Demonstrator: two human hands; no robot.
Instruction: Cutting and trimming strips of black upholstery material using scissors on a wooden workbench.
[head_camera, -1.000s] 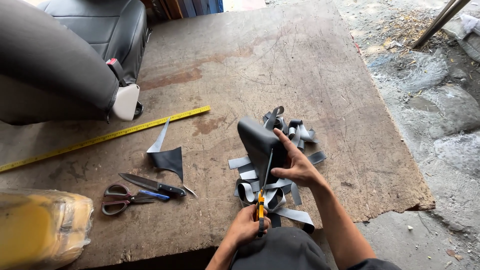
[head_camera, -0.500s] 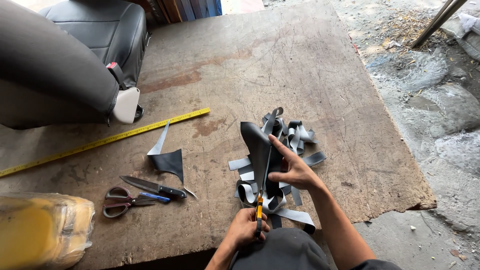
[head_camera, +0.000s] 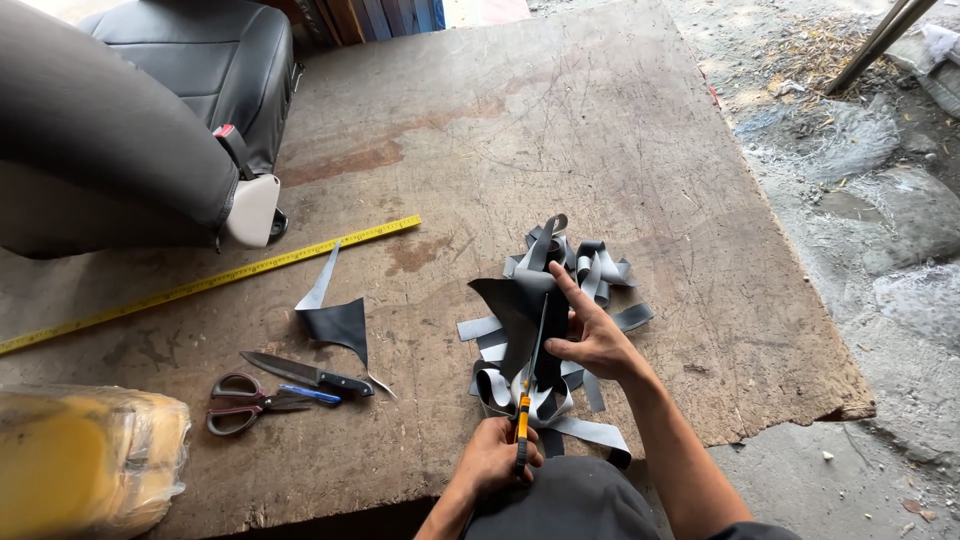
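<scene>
A dark leather piece stands over a heap of grey strips near the right front of the wooden desk. The right hand grasps the piece along its right edge, index finger stretched up toward the far end. The left hand is clenched round the orange handle of a cutter, whose thin blade runs up along the leather; whether the blade is cutting in or only lying against it is hard to tell. Loose strips curl out on the near side, just beside the left hand.

To the left lies a dark triangular offcut, then a knife and scissors, close together. A yellow tape measure stretches slantwise across the desk beyond them. A yellow wrapped bundle sits at the near left corner, and a dark car seat rests at the far left.
</scene>
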